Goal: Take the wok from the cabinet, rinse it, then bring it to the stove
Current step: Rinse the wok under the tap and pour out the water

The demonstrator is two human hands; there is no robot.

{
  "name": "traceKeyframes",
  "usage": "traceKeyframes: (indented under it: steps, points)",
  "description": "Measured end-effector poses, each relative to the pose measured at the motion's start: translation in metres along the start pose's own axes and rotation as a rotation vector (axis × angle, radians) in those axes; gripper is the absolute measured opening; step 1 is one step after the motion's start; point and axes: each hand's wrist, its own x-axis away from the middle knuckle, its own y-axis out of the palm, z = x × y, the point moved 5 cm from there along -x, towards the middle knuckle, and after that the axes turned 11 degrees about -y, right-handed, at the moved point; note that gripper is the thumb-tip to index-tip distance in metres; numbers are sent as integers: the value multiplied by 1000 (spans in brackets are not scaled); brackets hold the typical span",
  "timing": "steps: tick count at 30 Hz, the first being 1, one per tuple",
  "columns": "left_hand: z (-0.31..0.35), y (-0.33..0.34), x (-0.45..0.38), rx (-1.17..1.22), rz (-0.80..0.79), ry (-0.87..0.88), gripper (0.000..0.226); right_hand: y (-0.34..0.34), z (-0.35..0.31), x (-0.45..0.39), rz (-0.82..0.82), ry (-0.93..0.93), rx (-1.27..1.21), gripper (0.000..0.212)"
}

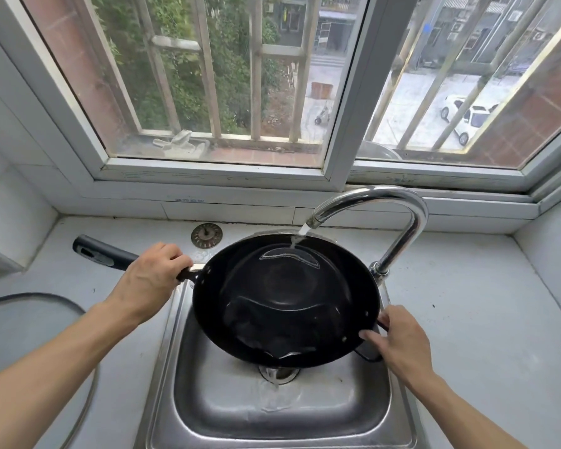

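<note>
Wet, rigid and likely heavy with water, the wok (285, 299) is steadied over the sink (374, 413), left hand (151, 280) wrapped around its long handle (102, 254), right hand (400, 341) gripping the near-right loop.

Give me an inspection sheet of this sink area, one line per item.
Surface: pale countertop around a steel sink; water runs to its drain.
Job's things: black wok held over the sink, tilted, water pooled inside; faucet running into it.
Clutter: sink strainer on the counter behind the sink; glass lid at left.
Hands: left hand grips the long handle; right hand holds the small side handle.
Cables: nothing seen.
Surroundings: barred window; parked white car outside.
</note>
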Motion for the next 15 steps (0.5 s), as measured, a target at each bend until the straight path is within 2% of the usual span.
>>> traceKeyframes:
  steps: [7, 15]
  points:
    - [-17, 5, 45, 137, -13, -183, 37, -19, -16, -28, 5, -82, 21, 44]
    - [-38, 16, 94, 238, -12, -364, 44, -34, -59, -58, 22, -265, 123, 44]
